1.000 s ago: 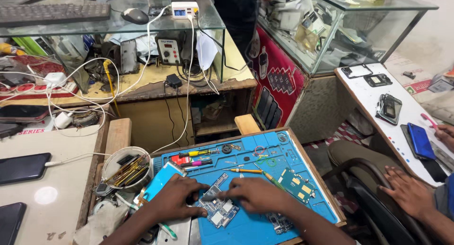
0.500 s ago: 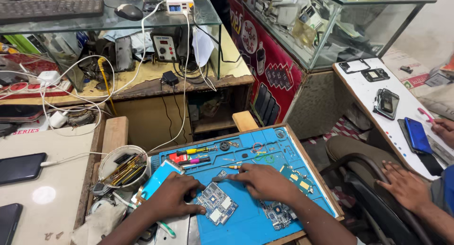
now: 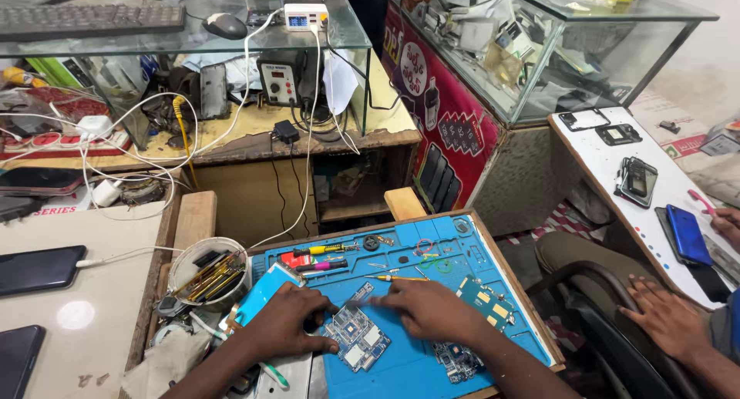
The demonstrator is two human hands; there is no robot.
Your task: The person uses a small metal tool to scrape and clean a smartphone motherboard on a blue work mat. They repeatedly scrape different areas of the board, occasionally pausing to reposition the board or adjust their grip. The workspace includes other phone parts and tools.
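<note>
A bare phone circuit board [image 3: 357, 338] lies on the blue repair mat [image 3: 443, 249]. My left hand [image 3: 287, 322] rests at the board's left edge, fingers curled against it. My right hand [image 3: 428, 308] lies flat just right of the board, its fingertips reaching toward the board's upper end. Whether the fingers pinch a small part there is too small to tell. A second circuit board [image 3: 458, 361] lies under my right forearm. Green board pieces [image 3: 483, 299] sit right of my right hand.
Screwdrivers [image 3: 330, 249] lie along the mat's top. A white tub of tools [image 3: 210, 274] stands to the left, near a phone on a cable [image 3: 40, 269]. Another person's hand [image 3: 667, 319] rests at the right by a white table with phones [image 3: 688, 235]. A glass counter [image 3: 532, 52] stands behind.
The camera view has shifted slightly. My right hand slid left from the mat's middle toward the circuit board. My left hand stayed at the board's left edge.
</note>
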